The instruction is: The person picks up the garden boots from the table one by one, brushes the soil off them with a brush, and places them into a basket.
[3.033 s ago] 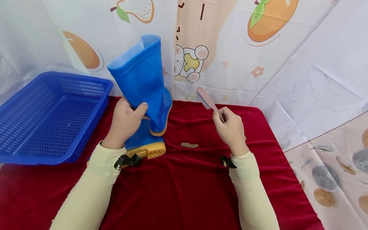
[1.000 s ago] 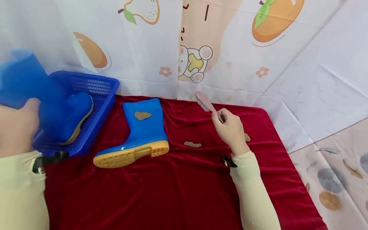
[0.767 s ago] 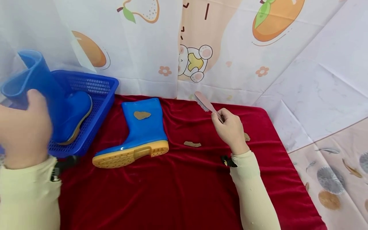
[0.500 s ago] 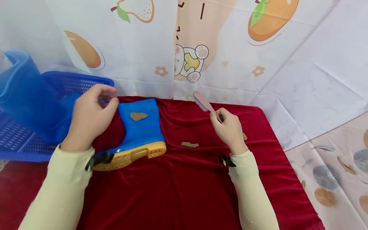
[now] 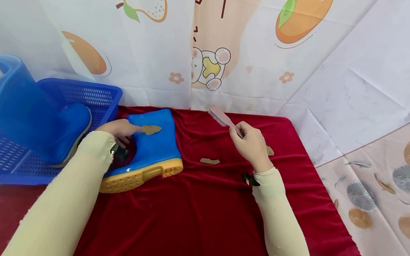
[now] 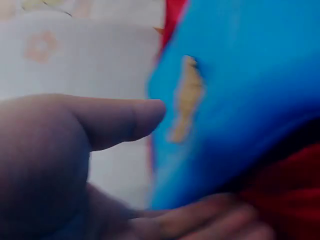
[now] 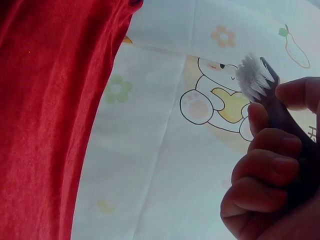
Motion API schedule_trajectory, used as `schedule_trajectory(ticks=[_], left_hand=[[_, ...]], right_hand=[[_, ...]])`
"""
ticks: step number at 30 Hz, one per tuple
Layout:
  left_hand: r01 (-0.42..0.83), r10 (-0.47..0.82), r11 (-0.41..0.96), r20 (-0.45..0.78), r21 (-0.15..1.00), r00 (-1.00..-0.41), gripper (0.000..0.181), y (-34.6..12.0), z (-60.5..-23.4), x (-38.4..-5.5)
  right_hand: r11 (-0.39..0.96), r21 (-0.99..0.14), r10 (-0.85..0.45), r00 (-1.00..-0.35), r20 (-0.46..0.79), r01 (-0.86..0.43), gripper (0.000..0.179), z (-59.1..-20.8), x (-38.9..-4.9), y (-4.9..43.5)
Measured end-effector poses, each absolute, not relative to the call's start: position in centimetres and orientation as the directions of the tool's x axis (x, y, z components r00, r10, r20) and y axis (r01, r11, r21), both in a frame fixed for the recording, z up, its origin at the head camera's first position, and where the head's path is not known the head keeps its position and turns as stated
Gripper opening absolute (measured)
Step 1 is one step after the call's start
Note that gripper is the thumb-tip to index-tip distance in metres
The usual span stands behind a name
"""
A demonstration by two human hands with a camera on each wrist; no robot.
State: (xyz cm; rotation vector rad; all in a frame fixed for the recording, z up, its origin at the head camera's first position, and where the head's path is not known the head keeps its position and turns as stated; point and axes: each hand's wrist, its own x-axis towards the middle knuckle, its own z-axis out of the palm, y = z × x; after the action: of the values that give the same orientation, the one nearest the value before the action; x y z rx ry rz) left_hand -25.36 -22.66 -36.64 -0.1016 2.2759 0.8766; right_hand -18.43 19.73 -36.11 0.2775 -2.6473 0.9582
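A blue rain boot (image 5: 157,145) with a yellow sole lies on its side on red cloth, a flat brown patch (image 5: 152,129) on its shaft. My left hand (image 5: 120,128) is at the shaft's left side. Its thumb (image 6: 130,117) points straight at the patch, and the other fingers stretch out low beside the boot in the left wrist view. Pinched by its handle in my right hand (image 5: 251,144) is a pink brush (image 5: 221,116), raised over the table's back part; its white bristles (image 7: 252,77) show in the right wrist view. Inside the basket stands the other blue boot (image 5: 35,113).
The blue plastic basket (image 5: 110,93) stands at the left. Two more brown pieces lie on the red cloth (image 5: 198,206): one thin piece (image 5: 209,161) in the middle, another piece (image 5: 270,150) partly behind my right hand. A printed curtain (image 5: 144,60) hangs behind the table.
My left hand carried one boot leftward into the basket, let go of it, and came back right to the lying boot. My right hand still holds the brush, shifted slightly left.
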Motion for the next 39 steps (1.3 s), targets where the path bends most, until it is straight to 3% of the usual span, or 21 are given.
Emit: schedule_trajectory(ticks=[8, 16, 22, 25, 28, 31, 34, 39], left_hand=[[-0.536, 0.162, 0.516, -0.691, 0.668, -0.705, 0.094, -22.3, -38.2, -27.0], [-0.707, 0.300, 0.165, -0.718, 0.688, -0.629, 0.091, -21.7, -39.3, -27.3], [-0.746, 0.341, 0.019, -0.706, 0.665, -0.621, 0.088, -21.9, -40.2, -27.1], [-0.768, 0.385, -0.086, -0.690, 0.634, -0.613, 0.078, -22.1, -40.3, -27.2], [-0.768, 0.413, -0.107, -0.674, 0.632, -0.612, 0.066, -22.1, -40.3, -27.0], [-0.713, 0.394, -0.032, -0.646, 0.701, -0.654, 0.075, -21.7, -40.2, -26.4], [-0.612, 0.312, 0.055, -0.596, 0.789, -0.740, 0.088, -21.0, -39.8, -25.7], [-0.432, 0.180, 0.160, -0.456, 0.888, -0.871, 0.089, -19.5, -37.3, -24.3]], right_hand=[[0.756, -0.591, -0.076, -0.934, 0.348, -0.281, 0.024, -36.0, -18.3, 20.4], [0.755, -0.586, -0.078, -0.928, 0.365, -0.294, 0.023, -35.6, -18.1, 20.7], [0.741, -0.595, -0.088, -0.923, 0.374, -0.312, 0.023, -35.2, -18.1, 20.7], [0.736, -0.599, -0.086, -0.921, 0.379, -0.315, 0.023, -35.0, -18.1, 20.8], [0.735, -0.601, -0.085, -0.922, 0.378, -0.314, 0.023, -35.0, -18.1, 20.7], [0.740, -0.597, -0.082, -0.922, 0.378, -0.310, 0.023, -35.0, -18.2, 20.7], [0.745, -0.593, -0.077, -0.922, 0.379, -0.306, 0.023, -35.0, -18.2, 20.6], [0.746, -0.594, -0.077, -0.924, 0.373, -0.302, 0.023, -35.1, -18.2, 20.8]])
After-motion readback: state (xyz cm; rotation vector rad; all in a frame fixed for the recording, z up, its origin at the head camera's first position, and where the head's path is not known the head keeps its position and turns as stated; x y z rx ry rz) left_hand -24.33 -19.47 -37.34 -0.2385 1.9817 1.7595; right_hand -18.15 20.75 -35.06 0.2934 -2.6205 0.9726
